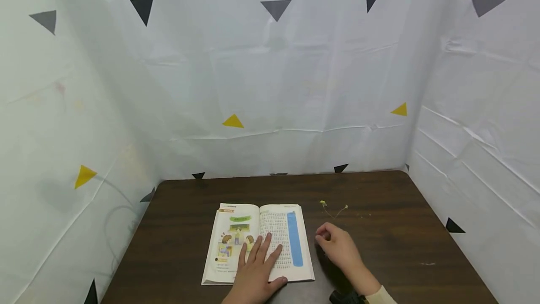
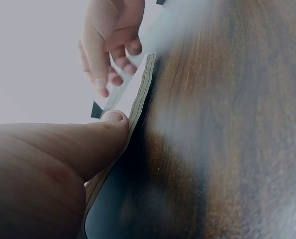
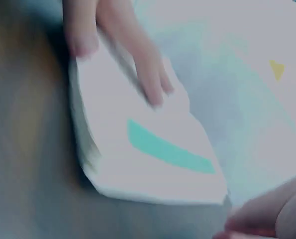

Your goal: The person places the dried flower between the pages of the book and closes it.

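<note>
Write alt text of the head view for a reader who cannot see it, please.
A left hand, fingers spread, rests on an open book on a dark table. The right hand, loosely curled, is beside the book, near a thin yellow-tipped sprig. White sheeting with triangles hangs behind.

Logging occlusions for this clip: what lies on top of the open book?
The left hand rests on the open book, fingers spread over its lower middle. Whatever is printed beneath the hand is covered and cannot be seen.
</note>
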`<control>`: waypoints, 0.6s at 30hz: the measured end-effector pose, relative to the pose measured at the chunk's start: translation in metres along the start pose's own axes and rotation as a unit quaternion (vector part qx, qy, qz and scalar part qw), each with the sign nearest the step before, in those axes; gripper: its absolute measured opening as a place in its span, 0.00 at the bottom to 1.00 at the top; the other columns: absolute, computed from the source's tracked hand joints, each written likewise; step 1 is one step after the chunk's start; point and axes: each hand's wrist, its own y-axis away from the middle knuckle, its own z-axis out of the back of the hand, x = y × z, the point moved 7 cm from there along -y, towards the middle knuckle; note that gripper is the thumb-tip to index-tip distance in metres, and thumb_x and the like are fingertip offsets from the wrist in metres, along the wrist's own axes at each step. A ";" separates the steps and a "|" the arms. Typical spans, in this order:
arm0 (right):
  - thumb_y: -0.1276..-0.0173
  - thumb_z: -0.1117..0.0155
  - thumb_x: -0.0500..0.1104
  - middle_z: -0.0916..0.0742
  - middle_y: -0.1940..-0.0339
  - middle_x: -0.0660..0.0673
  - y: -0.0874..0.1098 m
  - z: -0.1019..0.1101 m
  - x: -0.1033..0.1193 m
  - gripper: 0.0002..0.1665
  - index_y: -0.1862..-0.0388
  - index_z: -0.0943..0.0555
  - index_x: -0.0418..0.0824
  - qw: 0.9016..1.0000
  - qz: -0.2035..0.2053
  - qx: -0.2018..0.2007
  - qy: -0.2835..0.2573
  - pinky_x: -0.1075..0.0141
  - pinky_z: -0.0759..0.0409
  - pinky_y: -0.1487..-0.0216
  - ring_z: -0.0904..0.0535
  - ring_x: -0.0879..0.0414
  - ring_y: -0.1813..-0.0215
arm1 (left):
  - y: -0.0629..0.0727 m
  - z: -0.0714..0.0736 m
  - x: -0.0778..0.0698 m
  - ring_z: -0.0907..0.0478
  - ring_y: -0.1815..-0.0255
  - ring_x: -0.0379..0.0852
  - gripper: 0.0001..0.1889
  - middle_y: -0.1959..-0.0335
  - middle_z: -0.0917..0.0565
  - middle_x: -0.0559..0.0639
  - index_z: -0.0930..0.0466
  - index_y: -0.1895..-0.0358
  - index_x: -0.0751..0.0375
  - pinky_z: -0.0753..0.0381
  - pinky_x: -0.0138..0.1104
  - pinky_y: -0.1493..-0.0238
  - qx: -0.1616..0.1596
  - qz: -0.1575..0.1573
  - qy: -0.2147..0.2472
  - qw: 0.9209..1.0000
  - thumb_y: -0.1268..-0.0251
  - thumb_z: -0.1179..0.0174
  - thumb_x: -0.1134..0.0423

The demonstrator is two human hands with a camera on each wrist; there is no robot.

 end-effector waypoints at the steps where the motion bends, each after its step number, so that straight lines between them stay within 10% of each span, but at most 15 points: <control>1: 0.26 0.26 0.42 0.11 0.70 0.54 -0.005 0.007 -0.003 0.03 0.56 0.12 0.46 0.999 -0.004 -0.013 0.032 0.62 0.23 0.66 0.21 0.61 0.70 | -0.001 0.000 0.000 0.44 0.10 0.61 0.43 0.08 0.44 0.52 0.33 0.15 0.38 0.49 0.69 0.17 0.001 0.000 -0.002 1.000 0.29 0.38 0.28; 18: 0.40 0.35 0.31 0.17 0.86 0.45 -0.041 0.018 -0.022 0.52 0.14 0.35 0.42 0.985 -0.072 0.102 0.119 0.61 0.29 0.79 0.22 0.51 0.85 | -0.003 -0.010 0.005 0.45 0.10 0.60 0.43 0.08 0.46 0.51 0.34 0.15 0.36 0.51 0.69 0.18 -0.004 -0.003 0.000 1.000 0.28 0.39 0.26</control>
